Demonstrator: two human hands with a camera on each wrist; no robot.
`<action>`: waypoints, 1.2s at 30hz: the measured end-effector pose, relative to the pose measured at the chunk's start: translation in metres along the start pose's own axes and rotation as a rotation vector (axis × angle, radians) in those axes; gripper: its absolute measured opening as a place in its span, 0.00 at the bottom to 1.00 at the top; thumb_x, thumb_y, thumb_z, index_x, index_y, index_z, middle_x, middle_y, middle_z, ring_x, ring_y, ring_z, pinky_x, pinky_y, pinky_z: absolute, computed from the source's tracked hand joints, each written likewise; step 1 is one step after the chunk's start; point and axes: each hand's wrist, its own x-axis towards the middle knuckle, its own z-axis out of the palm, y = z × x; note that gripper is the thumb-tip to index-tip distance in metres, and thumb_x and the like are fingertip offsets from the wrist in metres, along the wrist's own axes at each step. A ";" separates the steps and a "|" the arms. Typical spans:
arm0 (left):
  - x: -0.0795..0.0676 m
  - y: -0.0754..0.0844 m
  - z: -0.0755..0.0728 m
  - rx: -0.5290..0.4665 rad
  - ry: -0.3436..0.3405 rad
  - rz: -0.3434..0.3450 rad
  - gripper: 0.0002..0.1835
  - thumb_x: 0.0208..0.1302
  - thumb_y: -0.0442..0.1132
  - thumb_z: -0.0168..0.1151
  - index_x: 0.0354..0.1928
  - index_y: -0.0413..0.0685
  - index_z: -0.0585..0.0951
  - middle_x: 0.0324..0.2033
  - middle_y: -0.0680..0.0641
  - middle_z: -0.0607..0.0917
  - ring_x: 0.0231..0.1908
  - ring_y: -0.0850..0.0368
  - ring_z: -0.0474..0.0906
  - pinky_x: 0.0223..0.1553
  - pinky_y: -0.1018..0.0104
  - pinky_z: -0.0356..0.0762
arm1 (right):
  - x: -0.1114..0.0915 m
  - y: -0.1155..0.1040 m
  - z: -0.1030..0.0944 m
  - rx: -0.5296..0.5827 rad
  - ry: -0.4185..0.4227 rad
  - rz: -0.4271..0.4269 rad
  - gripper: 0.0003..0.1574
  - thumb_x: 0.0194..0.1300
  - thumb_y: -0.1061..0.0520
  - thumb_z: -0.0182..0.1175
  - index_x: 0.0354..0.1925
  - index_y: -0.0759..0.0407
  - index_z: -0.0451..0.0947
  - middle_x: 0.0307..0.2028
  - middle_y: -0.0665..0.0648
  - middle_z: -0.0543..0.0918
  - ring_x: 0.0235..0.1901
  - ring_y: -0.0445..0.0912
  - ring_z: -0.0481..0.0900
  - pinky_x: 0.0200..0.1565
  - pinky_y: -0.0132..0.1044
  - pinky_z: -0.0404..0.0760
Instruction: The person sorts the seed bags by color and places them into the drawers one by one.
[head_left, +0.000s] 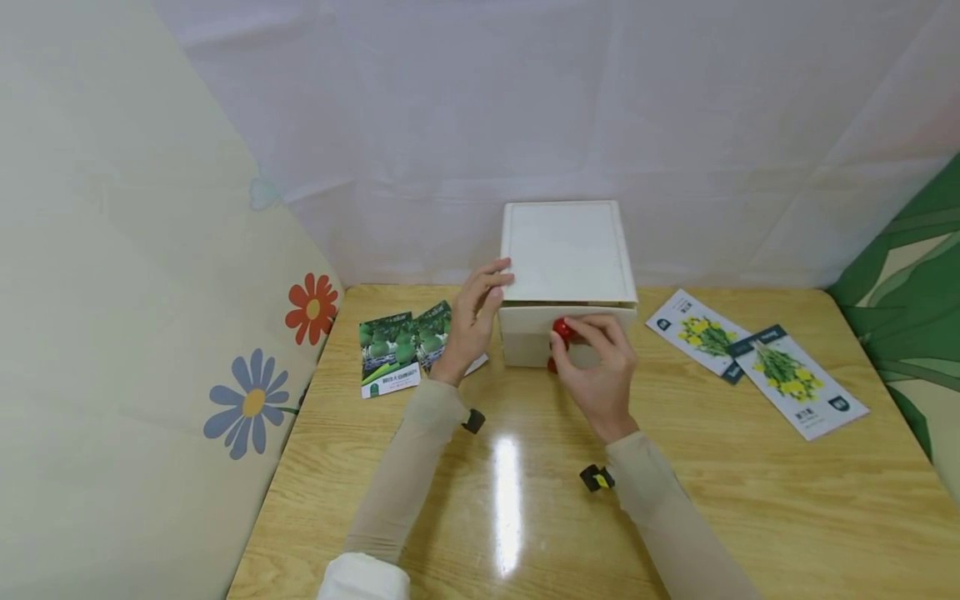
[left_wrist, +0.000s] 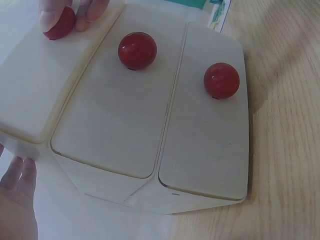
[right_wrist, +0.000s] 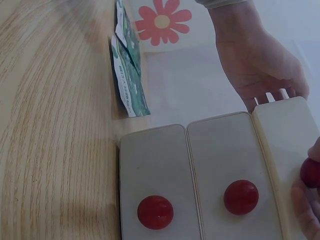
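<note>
Head view, left to right: a pale panel point(head_left: 135, 250) bearing a blue flower point(head_left: 251, 404) and a red flower point(head_left: 311, 308) borders the wood-grained bench point(head_left: 555, 542). Two green seed packets point(head_left: 390, 346) lie near its far left corner, partly overlapping. Next, the left hand point(head_left: 471, 321) rests against the left side of the white drawer box point(head_left: 566, 250), its fingers released and fairly straight. The box stands on the bench before a pale cloth point(head_left: 480, 108); a narrow gap shows between its top and the front of its uppermost drawer. The right hand point(head_left: 600, 367) pinches the red top knob point(head_left: 561, 327) of that drawer between thumb and fingers. In the left wrist view, the middle knob point(left_wrist: 137, 50) and the bottom knob point(left_wrist: 221, 80) sit untouched on the lower drawers. At right, two yellow-flowered packets point(head_left: 798, 379) overlap on the bench.
</note>
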 end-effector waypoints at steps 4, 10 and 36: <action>0.000 0.000 0.000 -0.002 0.001 0.000 0.13 0.72 0.23 0.46 0.53 0.26 0.77 0.63 0.27 0.73 0.67 0.33 0.68 0.69 0.55 0.70 | 0.002 -0.001 0.001 -0.003 0.004 -0.003 0.16 0.53 0.65 0.73 0.43 0.66 0.87 0.41 0.61 0.83 0.35 0.51 0.83 0.40 0.29 0.85; 0.001 0.000 0.000 -0.001 0.002 0.004 0.13 0.72 0.22 0.46 0.53 0.26 0.77 0.63 0.27 0.73 0.66 0.33 0.69 0.69 0.56 0.71 | 0.003 0.000 0.002 0.013 0.012 -0.012 0.16 0.53 0.66 0.73 0.42 0.66 0.87 0.40 0.62 0.83 0.35 0.52 0.83 0.41 0.28 0.85; 0.000 0.000 0.000 -0.005 -0.001 0.009 0.14 0.72 0.22 0.46 0.53 0.25 0.77 0.63 0.26 0.73 0.67 0.32 0.68 0.67 0.57 0.73 | 0.005 0.003 0.003 -0.006 0.002 0.014 0.15 0.56 0.63 0.72 0.43 0.66 0.87 0.40 0.62 0.82 0.35 0.51 0.83 0.41 0.28 0.85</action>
